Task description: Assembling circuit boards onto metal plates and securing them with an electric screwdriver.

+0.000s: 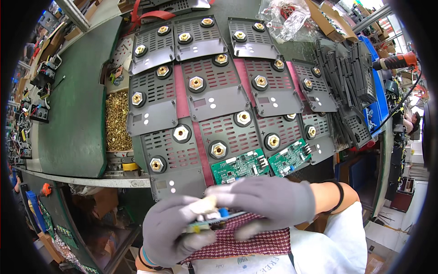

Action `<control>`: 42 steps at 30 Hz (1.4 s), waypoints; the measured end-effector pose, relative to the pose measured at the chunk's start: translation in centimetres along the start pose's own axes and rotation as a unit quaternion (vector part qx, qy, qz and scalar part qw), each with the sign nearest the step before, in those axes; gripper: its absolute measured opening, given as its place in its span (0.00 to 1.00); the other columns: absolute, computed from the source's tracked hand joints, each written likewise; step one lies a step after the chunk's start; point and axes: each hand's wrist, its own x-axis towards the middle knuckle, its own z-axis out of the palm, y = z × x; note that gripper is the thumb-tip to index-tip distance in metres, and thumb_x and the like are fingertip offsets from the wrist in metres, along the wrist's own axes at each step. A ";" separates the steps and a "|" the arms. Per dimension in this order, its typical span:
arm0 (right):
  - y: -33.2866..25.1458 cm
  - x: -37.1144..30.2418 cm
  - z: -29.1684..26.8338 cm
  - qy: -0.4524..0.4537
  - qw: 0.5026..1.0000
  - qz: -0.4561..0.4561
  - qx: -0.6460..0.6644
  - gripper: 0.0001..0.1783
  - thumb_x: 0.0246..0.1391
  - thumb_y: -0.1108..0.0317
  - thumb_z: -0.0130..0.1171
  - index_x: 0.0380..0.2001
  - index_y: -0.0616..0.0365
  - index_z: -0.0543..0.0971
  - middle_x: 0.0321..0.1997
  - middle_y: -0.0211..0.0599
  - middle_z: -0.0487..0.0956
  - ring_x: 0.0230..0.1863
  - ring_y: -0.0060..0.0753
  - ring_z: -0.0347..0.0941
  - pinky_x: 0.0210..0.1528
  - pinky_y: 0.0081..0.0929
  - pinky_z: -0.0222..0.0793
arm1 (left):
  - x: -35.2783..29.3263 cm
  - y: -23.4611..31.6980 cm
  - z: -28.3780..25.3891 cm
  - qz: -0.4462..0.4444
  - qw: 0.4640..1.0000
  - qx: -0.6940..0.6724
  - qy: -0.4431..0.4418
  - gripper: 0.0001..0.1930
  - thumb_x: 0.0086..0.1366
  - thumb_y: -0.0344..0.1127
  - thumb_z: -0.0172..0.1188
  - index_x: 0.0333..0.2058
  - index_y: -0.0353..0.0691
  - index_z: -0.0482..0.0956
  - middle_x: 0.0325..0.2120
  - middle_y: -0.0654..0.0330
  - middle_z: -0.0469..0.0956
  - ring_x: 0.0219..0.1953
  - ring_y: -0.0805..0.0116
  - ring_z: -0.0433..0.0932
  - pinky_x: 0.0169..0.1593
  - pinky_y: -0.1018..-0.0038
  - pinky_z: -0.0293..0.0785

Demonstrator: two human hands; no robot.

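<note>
Bending fingers of left hand (169, 223) nearly closed around the left end of a thin circuit board (219, 219), just above red checked cloth (267, 242). Arching right hand (267, 198) over its top, holding thumb well apart from fingers; not telling, through blur, if gripping. Pointing the board's long side left to right, slanting a little, showing mostly its edge. Probably turning or checking it, so calling for a steady hold next. Farther off, seeing two green boards (239, 167) resting on dark plates (223, 107) across the worktop (123, 182).

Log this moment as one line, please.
left hand: holding circuit board | right hand: at it, contact blurred | two green boards: lying on grey vented panels
</note>
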 end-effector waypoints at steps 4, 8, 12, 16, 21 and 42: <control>-0.2 0.8 0.0 0.143 0.984 -0.015 0.102 0.19 0.54 0.66 0.60 0.49 0.56 0.72 0.42 0.43 0.77 0.41 0.46 0.76 0.40 0.35 0.72 | 1.3 -0.4 -0.2 -0.120 0.927 -0.306 0.179 0.53 0.39 0.58 0.74 0.58 0.33 0.60 0.52 0.51 0.67 0.49 0.61 0.72 0.51 0.67 0.70; 0.2 2.3 -0.2 0.166 0.976 -0.018 0.143 0.12 0.52 0.70 0.61 0.40 0.58 0.74 0.36 0.42 0.77 0.38 0.47 0.75 0.38 0.35 0.72 | 1.2 -1.2 2.0 -0.021 0.922 -0.363 0.134 0.34 0.51 0.35 0.72 0.52 0.34 0.64 0.48 0.46 0.74 0.53 0.53 0.73 0.58 0.57 0.66; 0.4 4.4 0.4 0.223 0.968 -0.070 0.086 0.22 0.49 0.73 0.59 0.51 0.57 0.73 0.37 0.43 0.76 0.41 0.48 0.73 0.43 0.37 0.70 | 0.5 -1.8 3.5 -0.043 0.901 -0.299 0.310 0.30 0.50 0.43 0.73 0.45 0.39 0.66 0.49 0.47 0.72 0.49 0.54 0.74 0.55 0.58 0.70; 1.0 5.0 1.1 0.229 0.965 -0.118 0.042 0.27 0.48 0.78 0.55 0.55 0.59 0.70 0.37 0.43 0.74 0.42 0.47 0.72 0.44 0.37 0.69 | 0.6 -1.7 3.0 -0.089 0.892 -0.309 0.318 0.26 0.57 0.42 0.67 0.50 0.46 0.66 0.56 0.45 0.64 0.53 0.43 0.71 0.53 0.51 0.73; 0.9 5.9 1.7 0.258 0.950 -0.167 -0.049 0.30 0.43 0.76 0.57 0.55 0.63 0.70 0.43 0.42 0.76 0.43 0.45 0.73 0.44 0.34 0.72 | 1.5 -0.4 4.4 0.020 0.890 -0.277 0.361 0.24 0.63 0.49 0.55 0.51 0.39 0.65 0.53 0.45 0.68 0.53 0.47 0.70 0.57 0.54 0.68; 7.8 6.3 -6.2 0.104 0.845 0.104 -0.515 0.26 0.58 0.53 0.50 0.59 0.46 0.69 0.56 0.41 0.70 0.57 0.42 0.64 0.62 0.43 0.49 | -3.4 -3.6 -1.4 -0.198 0.795 -0.431 0.377 0.22 0.55 0.27 0.56 0.49 0.29 0.65 0.35 0.47 0.79 0.43 0.53 0.79 0.50 0.58 0.77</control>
